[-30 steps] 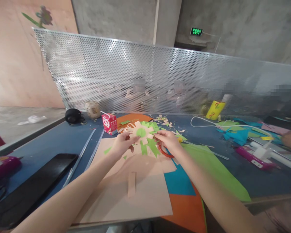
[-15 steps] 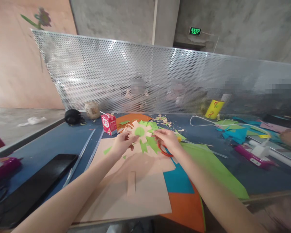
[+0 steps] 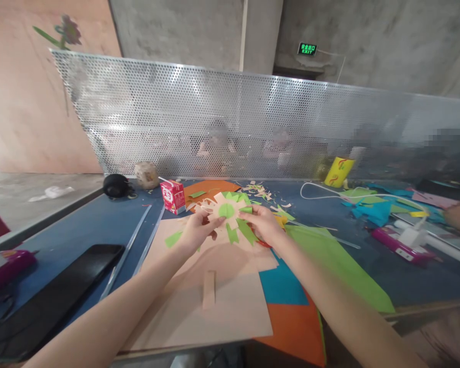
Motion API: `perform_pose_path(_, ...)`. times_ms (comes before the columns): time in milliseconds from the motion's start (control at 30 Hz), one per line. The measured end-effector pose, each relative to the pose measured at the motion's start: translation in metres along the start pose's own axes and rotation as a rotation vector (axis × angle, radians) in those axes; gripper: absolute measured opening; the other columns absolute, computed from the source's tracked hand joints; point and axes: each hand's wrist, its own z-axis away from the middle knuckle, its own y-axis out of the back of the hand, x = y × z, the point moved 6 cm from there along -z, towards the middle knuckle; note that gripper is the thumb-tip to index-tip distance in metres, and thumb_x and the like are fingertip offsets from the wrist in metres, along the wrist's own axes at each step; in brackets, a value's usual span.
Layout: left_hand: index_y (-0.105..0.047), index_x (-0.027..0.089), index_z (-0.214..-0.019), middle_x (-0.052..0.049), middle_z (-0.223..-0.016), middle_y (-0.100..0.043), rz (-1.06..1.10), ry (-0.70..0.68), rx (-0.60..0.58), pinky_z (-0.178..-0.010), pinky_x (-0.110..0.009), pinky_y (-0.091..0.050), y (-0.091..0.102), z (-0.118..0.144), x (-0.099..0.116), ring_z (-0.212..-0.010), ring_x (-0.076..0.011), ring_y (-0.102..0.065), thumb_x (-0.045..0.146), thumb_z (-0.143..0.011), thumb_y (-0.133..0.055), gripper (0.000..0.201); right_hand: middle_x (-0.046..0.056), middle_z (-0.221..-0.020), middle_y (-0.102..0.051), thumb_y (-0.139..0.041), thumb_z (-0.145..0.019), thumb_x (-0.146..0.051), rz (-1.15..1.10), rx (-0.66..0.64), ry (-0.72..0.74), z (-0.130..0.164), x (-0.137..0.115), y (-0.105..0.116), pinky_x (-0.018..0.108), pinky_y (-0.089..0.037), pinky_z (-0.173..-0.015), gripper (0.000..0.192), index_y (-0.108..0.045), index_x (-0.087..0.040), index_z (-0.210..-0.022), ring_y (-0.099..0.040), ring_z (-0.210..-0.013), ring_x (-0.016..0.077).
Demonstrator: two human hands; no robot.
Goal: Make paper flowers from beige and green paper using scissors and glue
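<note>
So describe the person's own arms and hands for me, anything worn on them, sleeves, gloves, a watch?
Both forearms are bare as far as the picture shows them, with no sleeve in view. The left hand and the right hand wear no gloves, and no watch, bracelet or ring can be seen on either. The nails look short and unpainted, though they are too small to tell for sure.

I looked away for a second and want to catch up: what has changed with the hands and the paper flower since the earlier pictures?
The right hand has shifted left and now pinches a green petal at the paper flower; it now covers most of the red ring it rested beside. The left hand still holds the flower's left edge. The red carton and peach sheet have not moved.
</note>
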Motion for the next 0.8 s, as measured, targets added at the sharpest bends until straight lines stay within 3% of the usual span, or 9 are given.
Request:
perform_pose_path(167,-0.051,0.013,-0.074,0.005,-0.058,-0.05,-0.043,-0.009,-0.035,-0.039,-0.02,-0.035,-0.002,0.0,0.0,-0.036,-0.0046,-0.045,0.034,-0.057,-0.07,0.033,-0.003,-0.062,-0.063,-0.074,-0.051,-0.027,-0.018,0.004,-0.009,0.002,-0.002,-0.002,0.022,-0.043,-0.049,0.024,-0.06,-0.018,-0.069,-0.056,-0.051,0.0092)
perform_pose_path(400,-0.047,0.016,-0.062,0.008,-0.05,-0.04,-0.061,-0.04,-0.006,-0.042,-0.02,-0.036,0.002,0.0,0.003,-0.039,-0.0059,-0.046,0.031,-0.059,-0.067,0.025,0.001,-0.068,-0.063,-0.072,-0.055,-0.029,0.095,-0.028,-0.05,0.004,-0.004,-0.001,0.019,-0.043,-0.045,0.025,-0.064,-0.017,-0.075,-0.057,-0.056,0.0097)
perform_pose_path(533,-0.047,0.015,-0.061,0.006,-0.057,-0.042,-0.055,-0.04,-0.013,-0.048,-0.021,-0.038,0.007,0.0,0.005,-0.047,-0.0058,-0.046,0.033,-0.062,-0.063,0.024,0.002,-0.065,-0.062,-0.069,-0.058,-0.031,0.147,-0.008,-0.059,0.005,-0.008,0.0,0.018,-0.043,-0.043,0.019,-0.064,-0.015,-0.068,-0.057,-0.057,0.0109)
perform_pose_path(700,-0.047,0.015,-0.062,0.005,-0.06,-0.042,0.062,-0.055,0.003,-0.052,-0.021,-0.039,0.013,0.0,0.007,-0.053,-0.0062,-0.042,0.035,-0.062,-0.063,0.026,0.001,-0.065,-0.06,-0.064,-0.063,-0.041,0.132,0.148,-0.013,0.003,-0.013,0.014,0.018,-0.04,-0.039,0.025,-0.058,-0.017,-0.066,-0.056,-0.055,0.0103)
perform_pose_path(800,-0.046,0.015,-0.058,0.007,-0.052,-0.034,0.076,-0.077,0.017,-0.044,-0.018,-0.029,0.015,0.0,0.009,-0.045,-0.0041,-0.032,0.039,-0.064,-0.061,0.029,-0.002,-0.06,-0.057,-0.062,-0.064,-0.044,0.09,0.259,0.059,0.002,-0.018,0.027,0.017,-0.04,-0.042,0.029,-0.05,-0.018,-0.061,-0.053,-0.054,0.0087)
